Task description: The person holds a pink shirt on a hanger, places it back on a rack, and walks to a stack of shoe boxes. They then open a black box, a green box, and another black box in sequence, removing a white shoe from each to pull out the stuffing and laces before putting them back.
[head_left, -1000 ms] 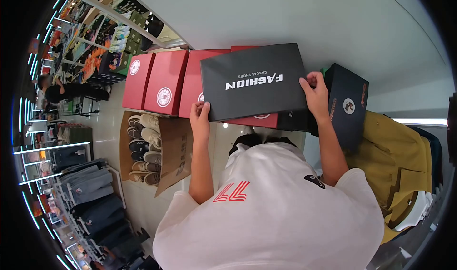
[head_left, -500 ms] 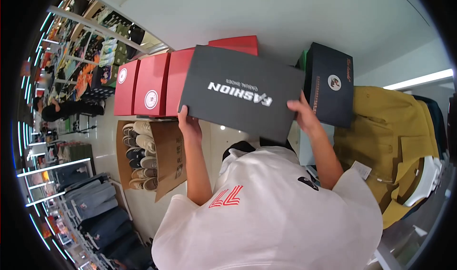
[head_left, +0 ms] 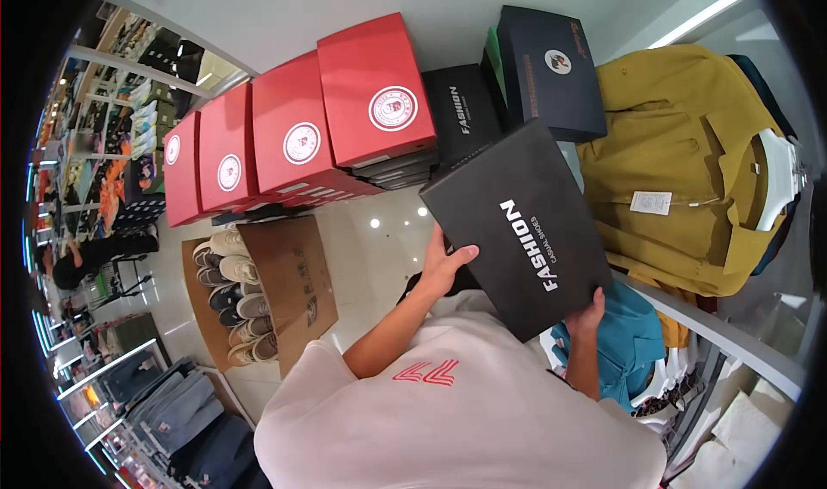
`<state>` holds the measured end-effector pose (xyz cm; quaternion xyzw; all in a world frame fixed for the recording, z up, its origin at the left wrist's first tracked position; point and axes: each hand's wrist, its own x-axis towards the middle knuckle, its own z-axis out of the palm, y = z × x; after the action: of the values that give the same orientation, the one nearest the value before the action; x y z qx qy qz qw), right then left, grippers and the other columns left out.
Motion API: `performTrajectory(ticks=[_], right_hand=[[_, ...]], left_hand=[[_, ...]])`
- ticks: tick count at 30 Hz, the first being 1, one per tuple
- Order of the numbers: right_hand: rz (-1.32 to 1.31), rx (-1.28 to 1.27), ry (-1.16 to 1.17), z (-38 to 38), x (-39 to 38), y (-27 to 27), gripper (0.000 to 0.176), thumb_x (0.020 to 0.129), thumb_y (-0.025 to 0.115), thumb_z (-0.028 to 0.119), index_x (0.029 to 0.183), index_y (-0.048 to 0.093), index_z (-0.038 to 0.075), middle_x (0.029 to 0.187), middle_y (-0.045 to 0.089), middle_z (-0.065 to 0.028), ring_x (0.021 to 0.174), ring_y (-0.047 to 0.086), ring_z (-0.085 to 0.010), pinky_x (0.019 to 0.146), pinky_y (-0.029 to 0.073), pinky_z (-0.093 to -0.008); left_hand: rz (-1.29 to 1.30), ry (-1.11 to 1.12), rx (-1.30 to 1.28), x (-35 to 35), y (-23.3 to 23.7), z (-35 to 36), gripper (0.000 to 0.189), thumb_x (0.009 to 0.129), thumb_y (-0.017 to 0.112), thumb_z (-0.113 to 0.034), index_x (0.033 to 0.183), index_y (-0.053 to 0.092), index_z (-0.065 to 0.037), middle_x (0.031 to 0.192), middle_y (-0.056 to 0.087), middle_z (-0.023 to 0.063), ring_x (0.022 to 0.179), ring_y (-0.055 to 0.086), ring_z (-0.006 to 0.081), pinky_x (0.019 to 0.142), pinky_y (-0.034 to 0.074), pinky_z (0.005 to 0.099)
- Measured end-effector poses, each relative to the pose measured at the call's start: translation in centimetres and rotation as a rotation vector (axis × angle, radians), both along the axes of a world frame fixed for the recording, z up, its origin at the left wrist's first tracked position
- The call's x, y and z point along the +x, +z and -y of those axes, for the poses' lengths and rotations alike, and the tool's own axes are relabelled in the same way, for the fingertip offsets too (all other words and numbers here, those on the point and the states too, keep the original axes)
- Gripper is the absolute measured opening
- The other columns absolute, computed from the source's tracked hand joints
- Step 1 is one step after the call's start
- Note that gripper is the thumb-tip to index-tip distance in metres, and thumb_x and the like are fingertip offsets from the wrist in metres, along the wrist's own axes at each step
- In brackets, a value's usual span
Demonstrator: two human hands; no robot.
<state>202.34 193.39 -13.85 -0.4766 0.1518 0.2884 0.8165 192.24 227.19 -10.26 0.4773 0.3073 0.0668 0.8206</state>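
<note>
I hold a black shoebox (head_left: 517, 230) with "FASHION CASUAL SHOES" in white letters, tilted in front of my chest. My left hand (head_left: 446, 263) grips its left edge, thumb lying over the lid and fingers partly hidden below. On the lower right edge my right hand (head_left: 586, 315) is closed, its thumb on top. Beyond the box stands another black FASHION shoebox (head_left: 463, 105), between red shoeboxes (head_left: 376, 93) with round white logos and a dark navy shoebox (head_left: 551, 71) on the right.
An open cardboard carton (head_left: 293, 274) of several shoes stands on the floor to the left. Mustard shirts (head_left: 663, 161) hang at right, above a teal garment (head_left: 633, 334) and a metal rail (head_left: 715, 338). Folded jeans (head_left: 172, 407) lie lower left; a person (head_left: 82, 261) stands farther off.
The black shoebox has turned and moved to the right and down, nearer my body. Both hands moved with it. My view has shifted, showing more of the stacked red boxes.
</note>
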Motion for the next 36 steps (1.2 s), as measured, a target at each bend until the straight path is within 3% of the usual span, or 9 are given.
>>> performTrajectory(ticks=[6, 9, 14, 18, 20, 27, 31, 33, 36], right_hand=[[-0.229, -0.121, 0.039, 0.0, -1.2, -4.0, 0.073, 0.084, 0.072, 0.038, 0.146, 0.048, 0.009, 0.146, 0.056, -0.0085, 0.133, 0.053, -0.0285, 0.112, 0.042, -0.0461], [-0.313, -0.062, 0.077, -2.4, -1.3, -8.9, 0.07, 0.084, 0.071, 0.038, 0.145, 0.049, 0.01, 0.144, 0.057, -0.0077, 0.132, 0.054, -0.0279, 0.109, 0.044, -0.0454], [-0.279, -0.098, -0.014, -6.7, 1.2, -17.6, 0.068, 0.085, 0.068, 0.04, 0.143, 0.05, 0.011, 0.143, 0.057, -0.007, 0.13, 0.056, -0.0275, 0.106, 0.046, -0.045], [-0.231, -0.075, -0.059, -6.0, 3.3, -22.0, 0.064, 0.083, 0.068, 0.036, 0.14, 0.053, 0.011, 0.138, 0.06, -0.0058, 0.127, 0.058, -0.0258, 0.104, 0.047, -0.0437], [-0.228, -0.063, -0.055, -5.7, 3.5, -23.1, 0.063, 0.082, 0.07, 0.034, 0.14, 0.053, 0.013, 0.136, 0.061, -0.0048, 0.125, 0.06, -0.0247, 0.104, 0.048, -0.0433], [-0.219, 0.0, -0.09, -11.9, 4.5, -25.6, 0.061, 0.083, 0.071, 0.033, 0.138, 0.055, 0.01, 0.139, 0.057, -0.0065, 0.13, 0.054, -0.0265, 0.107, 0.045, -0.0437], [-0.226, -0.033, -0.181, -19.6, 7.8, -26.2, 0.068, 0.091, 0.073, 0.026, 0.148, 0.039, 0.012, 0.151, 0.044, -0.0078, 0.138, 0.045, -0.0313, 0.109, 0.043, -0.0519], [-0.175, -0.068, -0.115, -23.6, 10.4, -24.5, 0.073, 0.095, 0.072, 0.035, 0.152, 0.034, 0.008, 0.157, 0.036, -0.0138, 0.142, 0.041, -0.0359, 0.112, 0.04, -0.0534], [-0.098, -0.063, -0.079, -27.7, 14.0, -23.8, 0.079, 0.096, 0.07, 0.04, 0.155, 0.03, 0.006, 0.16, 0.033, -0.0202, 0.145, 0.038, -0.0398, 0.114, 0.039, -0.0535]], left_hand=[[-0.204, 0.01, -0.186, 2.3, -6.8, 0.5, 0.114, 0.084, 0.075, -0.031, 0.164, -0.002, -0.005, 0.145, 0.048, 0.0187, 0.129, 0.051, 0.0303, 0.109, 0.041, 0.0412], [-0.332, 0.054, -0.112, 4.1, -11.0, -1.1, 0.114, 0.084, 0.075, -0.036, 0.163, 0.0, -0.002, 0.144, 0.049, 0.022, 0.128, 0.053, 0.0314, 0.107, 0.043, 0.041], [-0.215, 0.147, -0.009, 8.5, -18.9, -4.0, 0.103, 0.088, 0.07, -0.039, 0.161, 0.011, 0.003, 0.146, 0.049, 0.0259, 0.128, 0.055, 0.0324, 0.109, 0.042, 0.0389], [-0.213, 0.084, 0.061, 9.1, -22.9, -3.2, 0.102, 0.093, 0.067, -0.045, 0.162, 0.008, 0.0, 0.16, 0.031, 0.0262, 0.148, 0.034, 0.0337, 0.12, 0.029, 0.0384], [-0.217, 0.08, 0.083, 9.2, -24.5, -2.7, 0.099, 0.093, 0.064, -0.048, 0.162, 0.012, -0.001, 0.16, 0.031, 0.0245, 0.148, 0.033, 0.0346, 0.121, 0.027, 0.0409], [-0.225, 0.158, 0.039, 9.0, -24.9, -2.5, 0.099, 0.093, 0.054, -0.062, 0.162, 0.017, -0.002, 0.162, 0.03, 0.0197, 0.15, 0.029, 0.0327, 0.122, 0.022, 0.0516], [-0.276, 0.175, 0.065, 7.2, -25.3, -1.1, 0.102, 0.093, 0.049, -0.069, 0.162, 0.015, -0.002, 0.164, 0.028, 0.0189, 0.151, 0.027, 0.033, 0.12, 0.022, 0.0565], [-0.481, 0.275, -0.138, 6.1, -27.2, -0.1, 0.105, 0.092, 0.047, -0.073, 0.162, 0.012, -0.002, 0.165, 0.025, 0.0203, 0.151, 0.028, 0.0351, 0.12, 0.023, 0.0576], [-0.311, 0.248, -0.313, 7.5, -26.7, -0.4, 0.107, 0.092, 0.045, -0.076, 0.163, 0.01, -0.004, 0.165, 0.025, 0.0212, 0.15, 0.031, 0.0348, 0.119, 0.025, 0.0579]])
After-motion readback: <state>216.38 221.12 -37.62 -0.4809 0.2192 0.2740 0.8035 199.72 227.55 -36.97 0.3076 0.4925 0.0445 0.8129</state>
